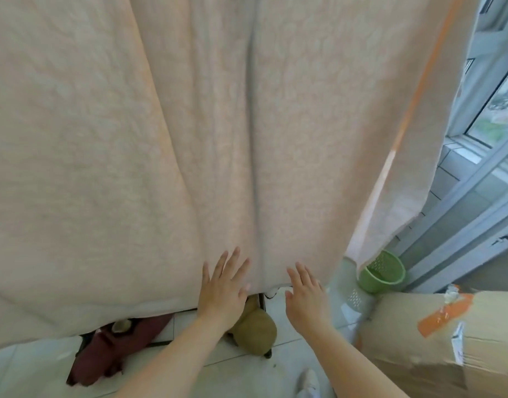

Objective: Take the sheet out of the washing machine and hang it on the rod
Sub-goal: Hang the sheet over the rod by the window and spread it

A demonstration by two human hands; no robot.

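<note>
A large pale peach sheet (166, 133) hangs down in front of me and fills most of the view. Its top and the rod are out of frame. My left hand (222, 285) lies flat with spread straight fingers against the sheet near its bottom hem. My right hand (304, 288) is beside it to the right, fingers straight, touching the hem near the sheet's lower right corner. Neither hand grips the cloth. The washing machine is not in view.
A green perforated basket (385, 275) stands on the tiled floor at the right, beside a taped cardboard box (436, 334). A window frame (476, 179) runs along the right. A dark red cloth (109, 354) and an olive bag (255, 331) lie under the sheet.
</note>
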